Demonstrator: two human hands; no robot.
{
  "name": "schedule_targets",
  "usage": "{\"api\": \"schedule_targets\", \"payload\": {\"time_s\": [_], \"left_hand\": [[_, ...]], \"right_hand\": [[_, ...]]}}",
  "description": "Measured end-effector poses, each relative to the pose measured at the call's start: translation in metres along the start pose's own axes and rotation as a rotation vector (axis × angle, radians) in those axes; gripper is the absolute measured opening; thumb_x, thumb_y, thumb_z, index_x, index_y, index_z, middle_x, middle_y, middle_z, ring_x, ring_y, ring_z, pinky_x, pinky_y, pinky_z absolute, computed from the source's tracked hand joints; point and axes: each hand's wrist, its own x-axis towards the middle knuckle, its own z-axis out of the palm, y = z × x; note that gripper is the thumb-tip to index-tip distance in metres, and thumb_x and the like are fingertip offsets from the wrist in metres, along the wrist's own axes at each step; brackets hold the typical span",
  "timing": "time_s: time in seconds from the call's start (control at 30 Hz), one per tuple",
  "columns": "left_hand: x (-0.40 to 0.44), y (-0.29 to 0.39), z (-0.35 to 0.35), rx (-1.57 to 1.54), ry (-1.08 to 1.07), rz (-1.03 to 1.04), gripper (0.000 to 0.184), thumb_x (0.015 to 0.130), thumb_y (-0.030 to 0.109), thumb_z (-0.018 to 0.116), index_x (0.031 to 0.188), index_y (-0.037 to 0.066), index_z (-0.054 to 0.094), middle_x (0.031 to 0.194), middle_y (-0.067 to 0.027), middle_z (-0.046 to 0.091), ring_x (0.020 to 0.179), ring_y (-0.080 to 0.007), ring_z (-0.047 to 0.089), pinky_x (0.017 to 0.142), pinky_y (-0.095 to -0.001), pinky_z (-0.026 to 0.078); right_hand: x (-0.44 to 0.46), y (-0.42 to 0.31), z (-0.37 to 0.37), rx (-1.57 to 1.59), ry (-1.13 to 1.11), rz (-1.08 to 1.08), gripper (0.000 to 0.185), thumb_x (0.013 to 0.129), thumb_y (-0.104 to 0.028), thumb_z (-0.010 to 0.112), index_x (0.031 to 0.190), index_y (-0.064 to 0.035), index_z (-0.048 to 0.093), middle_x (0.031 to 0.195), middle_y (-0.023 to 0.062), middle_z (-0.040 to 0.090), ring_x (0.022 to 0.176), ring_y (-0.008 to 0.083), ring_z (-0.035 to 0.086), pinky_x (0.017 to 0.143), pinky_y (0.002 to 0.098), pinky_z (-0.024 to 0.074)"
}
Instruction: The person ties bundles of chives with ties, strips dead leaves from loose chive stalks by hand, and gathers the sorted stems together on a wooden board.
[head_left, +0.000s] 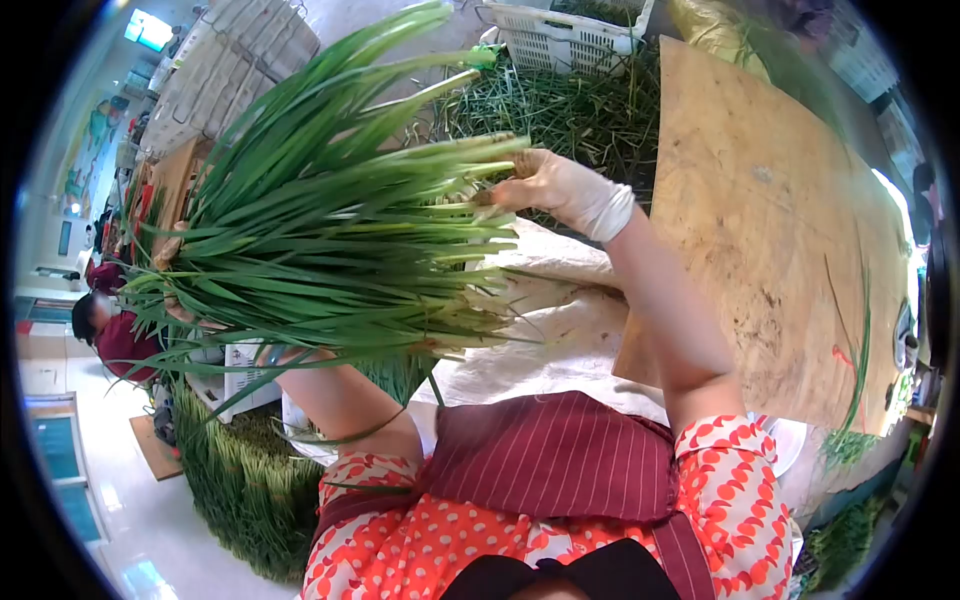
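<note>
A large bunch of long green leafy stalks is held up in the air, leaf tips to the left and pale stem ends to the right. My left hand is under and behind the leaves at the left, its fingers partly showing around them. My right hand, in a thin whitish glove with soiled fingertips, pinches stem ends at the bunch's upper right. A pale cloth lies under the stem ends, over my lap.
A wooden board stretches along the right, with a few loose stalks. Loose greens and a white crate are at the top. Stacked bundles stand lower left. Another person in dark red is at the far left.
</note>
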Motion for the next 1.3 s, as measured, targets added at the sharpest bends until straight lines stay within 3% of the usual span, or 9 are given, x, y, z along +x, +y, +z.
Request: {"api": "schedule_targets", "payload": {"time_s": [0.2, 0.33, 0.43, 0.5, 0.63, 0.77, 0.97, 1.23, 1.3], "left_hand": [[-0.005, -0.016, -0.010, -1.253, 0.294, -1.010, 0.061, 0.091, 0.047, 0.024, 0.113, -0.006, 0.042, 0.104, -0.0163, 0.051, 0.093, -0.0231, 0.055, 0.084, -0.0346, 0.048], [-0.011, -0.020, -0.015, -0.748, -0.015, -0.872, 0.061, 0.090, 0.047, 0.023, 0.112, -0.005, 0.043, 0.105, -0.0167, 0.051, 0.092, -0.0222, 0.056, 0.085, -0.0355, 0.048], [-0.010, -0.016, -0.008, -0.639, 0.392, -0.719, 0.059, 0.089, 0.047, 0.024, 0.112, -0.004, 0.043, 0.108, -0.0174, 0.051, 0.094, -0.0215, 0.055, 0.086, -0.0368, 0.046], [-0.014, -0.035, -0.031, -0.915, 0.022, -0.907, 0.053, 0.090, 0.044, 0.025, 0.115, 0.000, 0.042, 0.111, -0.0159, 0.050, 0.099, -0.0233, 0.054, 0.087, -0.0411, 0.045], [-0.014, -0.022, -0.010, -0.852, 0.141, -0.870, 0.051, 0.090, 0.044, 0.027, 0.115, 0.002, 0.043, 0.111, -0.0120, 0.049, 0.099, -0.0235, 0.053, 0.089, -0.0383, 0.045], [-0.007, -0.013, -0.002, -3.101, 0.756, -0.810, 0.036, 0.092, 0.029, 0.034, 0.112, 0.001, 0.045, 0.111, -0.0115, 0.049, 0.097, -0.0180, 0.054, 0.082, -0.0321, 0.048], [0.010, 0.017, 0.007, -2.385, 0.682, -1.030, 0.033, 0.084, 0.020, 0.046, 0.112, 0.002, 0.046, 0.109, -0.0079, 0.049, 0.099, -0.0146, 0.051, 0.086, -0.0289, 0.044], [0.025, 0.035, 0.010, -2.491, 0.750, -1.061, 0.037, 0.077, 0.010, 0.059, 0.111, 0.003, 0.046, 0.106, -0.0037, 0.050, 0.102, -0.0105, 0.049, 0.089, -0.0260, 0.040], [0.019, 0.024, 0.007, -2.566, 0.732, -1.027, 0.033, 0.080, 0.012, 0.056, 0.111, 0.004, 0.046, 0.106, -0.0036, 0.050, 0.102, -0.0102, 0.049, 0.089, -0.0272, 0.041]], "right_hand": [[0.006, 0.005, 0.009, -0.056, 0.248, -0.206, 0.022, 0.083, -0.002, 0.055, 0.105, -0.0003, 0.058, 0.098, 0.0111, 0.063, 0.093, 0.0188, 0.059, 0.087, 0.0307, 0.0460], [-0.013, -0.005, -0.044, 0.153, 0.655, -0.380, 0.016, 0.083, -0.008, 0.055, 0.096, -0.0050, 0.063, 0.091, 0.0069, 0.065, 0.085, 0.0157, 0.060, 0.079, 0.0277, 0.0463], [-0.031, -0.003, -0.063, 0.039, 1.050, -0.262, 0.018, 0.084, -0.019, 0.059, 0.094, -0.0047, 0.064, 0.092, 0.0071, 0.065, 0.087, 0.0157, 0.059, 0.082, 0.0268, 0.0452], [-0.028, -0.003, -0.040, -0.307, 0.728, -0.267, 0.027, 0.082, -0.026, 0.062, 0.102, -0.0089, 0.064, 0.097, 0.0065, 0.064, 0.096, 0.0181, 0.056, 0.092, 0.0288, 0.0405], [0.009, 0.001, 0.014, -1.237, 0.497, -0.562, 0.037, 0.069, -0.021, 0.072, 0.104, -0.0110, 0.064, 0.103, 0.0088, 0.062, 0.102, 0.0237, 0.055, 0.088, 0.0318, 0.0425], [0.034, 0.014, 0.024, -1.435, 0.478, -0.727, 0.039, 0.071, -0.015, 0.071, 0.107, -0.0072, 0.061, 0.093, 0.0104, 0.065, 0.089, 0.0235, 0.061, 0.082, 0.0313, 0.0464], [0.021, 0.002, 0.024, 0.081, 0.257, -0.188, 0.017, 0.082, -0.003, 0.059, 0.098, 0.0002, 0.062, 0.091, 0.0110, 0.066, 0.089, 0.0145, 0.062, 0.077, 0.0247, 0.0494], [-0.021, 0.023, -0.084, -0.144, 1.036, -0.304, 0.040, 0.085, -0.023, 0.059, 0.118, -0.0019, 0.050, 0.109, 0.0090, 0.059, 0.099, 0.0146, 0.054, 0.088, 0.0210, 0.0396], [-0.031, 0.024, -0.055, -0.738, 0.982, -0.234, 0.047, 0.083, -0.027, 0.061, 0.123, -0.0053, 0.049, 0.115, 0.0111, 0.056, 0.108, 0.0157, 0.050, 0.092, 0.0236, 0.0376]]}}
